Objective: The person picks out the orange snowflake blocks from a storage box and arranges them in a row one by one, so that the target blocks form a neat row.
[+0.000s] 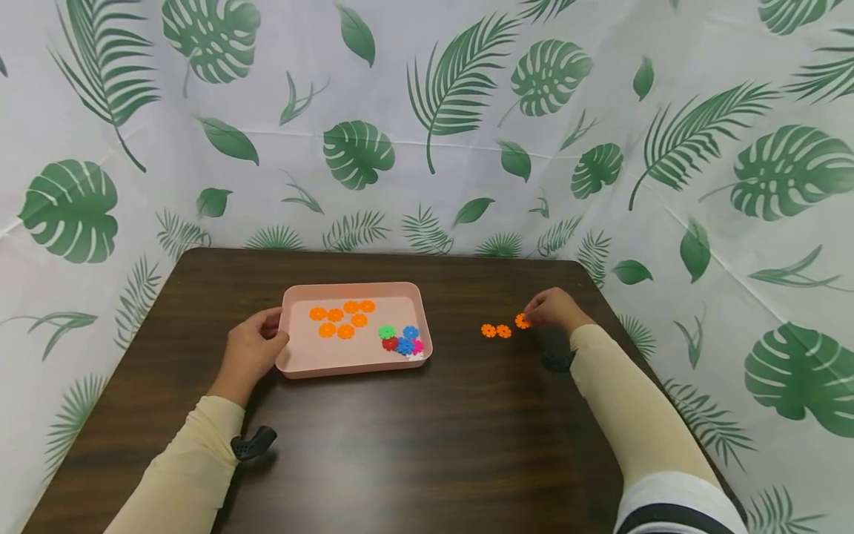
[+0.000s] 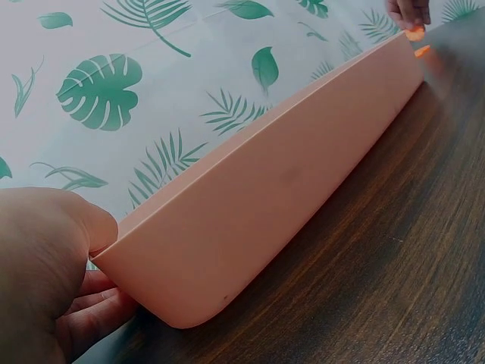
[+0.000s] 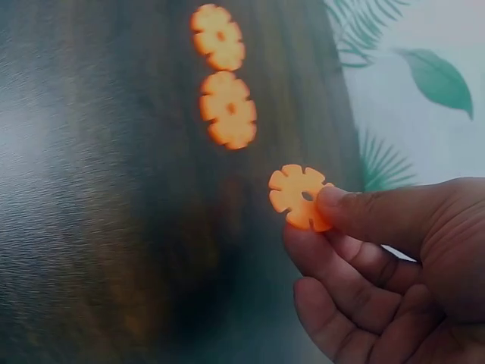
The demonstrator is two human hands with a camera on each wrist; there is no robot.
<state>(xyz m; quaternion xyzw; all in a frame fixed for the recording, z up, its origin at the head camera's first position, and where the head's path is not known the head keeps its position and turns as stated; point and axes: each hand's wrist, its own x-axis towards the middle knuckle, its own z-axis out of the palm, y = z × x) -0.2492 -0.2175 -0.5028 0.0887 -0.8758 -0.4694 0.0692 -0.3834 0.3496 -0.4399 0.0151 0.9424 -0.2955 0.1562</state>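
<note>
Between thumb and fingers, my right hand point(image 1: 555, 310) pinches an orange notched plastic disc point(image 3: 297, 196) with a hole in its middle. Two more orange discs point(image 3: 229, 110) lie side by side on the table, just left of that hand in the head view. My left hand point(image 1: 252, 347) grips the left edge of a shallow pink tray point(image 1: 353, 363), thumb over the rim and fingers against the outside, as the left wrist view shows. Inside the tray, several orange discs point(image 1: 345, 331) are spread out, and a cluster of green, blue, red, pink and white discs point(image 1: 404, 345) sits at its right.
The dark wooden table point(image 1: 400, 445) carries the tray at its left middle. A white cloth with green leaves point(image 1: 373, 89) hangs behind it and along its sides. Black bands point(image 1: 253, 443) are worn on both wrists.
</note>
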